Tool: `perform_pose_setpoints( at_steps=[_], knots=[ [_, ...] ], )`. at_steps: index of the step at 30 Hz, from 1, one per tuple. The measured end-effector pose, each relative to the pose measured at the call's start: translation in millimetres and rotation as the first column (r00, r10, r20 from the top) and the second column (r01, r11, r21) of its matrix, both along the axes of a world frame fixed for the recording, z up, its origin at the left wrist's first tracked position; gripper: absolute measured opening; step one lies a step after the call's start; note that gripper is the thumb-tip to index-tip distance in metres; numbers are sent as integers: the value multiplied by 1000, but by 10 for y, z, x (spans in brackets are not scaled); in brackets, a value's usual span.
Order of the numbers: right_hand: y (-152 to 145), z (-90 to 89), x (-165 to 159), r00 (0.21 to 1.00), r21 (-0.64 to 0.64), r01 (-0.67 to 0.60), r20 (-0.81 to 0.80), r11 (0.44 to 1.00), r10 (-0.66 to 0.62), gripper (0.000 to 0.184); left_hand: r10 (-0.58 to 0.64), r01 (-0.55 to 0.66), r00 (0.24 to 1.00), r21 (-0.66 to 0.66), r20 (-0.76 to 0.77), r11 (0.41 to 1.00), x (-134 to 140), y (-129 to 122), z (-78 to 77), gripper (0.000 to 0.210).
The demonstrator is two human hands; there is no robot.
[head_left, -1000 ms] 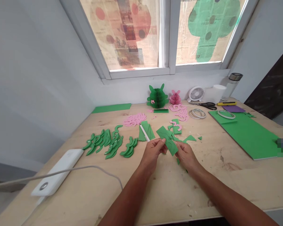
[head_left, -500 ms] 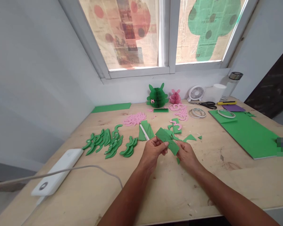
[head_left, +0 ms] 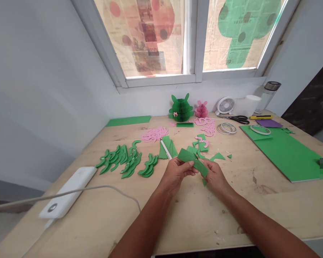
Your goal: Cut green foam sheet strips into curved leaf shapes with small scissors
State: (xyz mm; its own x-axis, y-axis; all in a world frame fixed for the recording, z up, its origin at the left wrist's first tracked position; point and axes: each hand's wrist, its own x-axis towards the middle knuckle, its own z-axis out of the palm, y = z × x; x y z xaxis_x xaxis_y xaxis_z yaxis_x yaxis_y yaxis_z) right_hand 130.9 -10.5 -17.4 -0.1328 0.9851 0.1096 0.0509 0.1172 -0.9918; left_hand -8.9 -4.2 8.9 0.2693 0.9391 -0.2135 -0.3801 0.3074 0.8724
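Observation:
My left hand [head_left: 177, 172] pinches a folded piece of green paper [head_left: 187, 155] between thumb and fingers, above the middle of the table. My right hand [head_left: 214, 174] is closed at the paper's right side. A narrow dark tip, which looks like a scissors blade [head_left: 196, 156], shows at a split in the paper; the handles are hidden by the fingers. Just behind the hands lie green scraps [head_left: 218, 156], a pink curved cutout [head_left: 204, 143] and a white pen [head_left: 166, 149] on green paper pieces [head_left: 172, 147]. Stacked green curved cutouts [head_left: 133, 161] lie to the left.
A white power bank [head_left: 70, 191] with a grey cable [head_left: 102, 186] lies left. Behind are pink cutouts [head_left: 154, 134], a green paper figure [head_left: 181, 110], a pink one [head_left: 201, 109], a fan [head_left: 226, 105], black-handled scissors [head_left: 240, 119] and tape rolls [head_left: 228, 128]. Green card [head_left: 285, 154] lies right.
The green paper has turned slightly in my hands, and a dark tip now shows at its split. The whole view has shifted slightly.

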Motion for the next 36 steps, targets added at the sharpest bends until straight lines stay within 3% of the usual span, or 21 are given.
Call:
perform_pose_setpoints(
  at_steps=[10,14,23,36],
  knots=[
    [0,-2,-4,998,-69,-9,-59,998,5,34,27,-27,999,26,-25,999,2,26,-48,22],
    [6,-28,-9,1000,-64,14,-17,998,-15,40,112,-110,993,46,-37,993,20,40,-65,22],
    [-30,26,-14,998,-79,-26,56,997,31,45,151,-147,988,100,-26,984,47,35,-61,20],
    [-50,13,-17,994,-4,-106,-34,994,105,44,151,-150,988,123,-4,981,78,-25,31,18]
  ],
)
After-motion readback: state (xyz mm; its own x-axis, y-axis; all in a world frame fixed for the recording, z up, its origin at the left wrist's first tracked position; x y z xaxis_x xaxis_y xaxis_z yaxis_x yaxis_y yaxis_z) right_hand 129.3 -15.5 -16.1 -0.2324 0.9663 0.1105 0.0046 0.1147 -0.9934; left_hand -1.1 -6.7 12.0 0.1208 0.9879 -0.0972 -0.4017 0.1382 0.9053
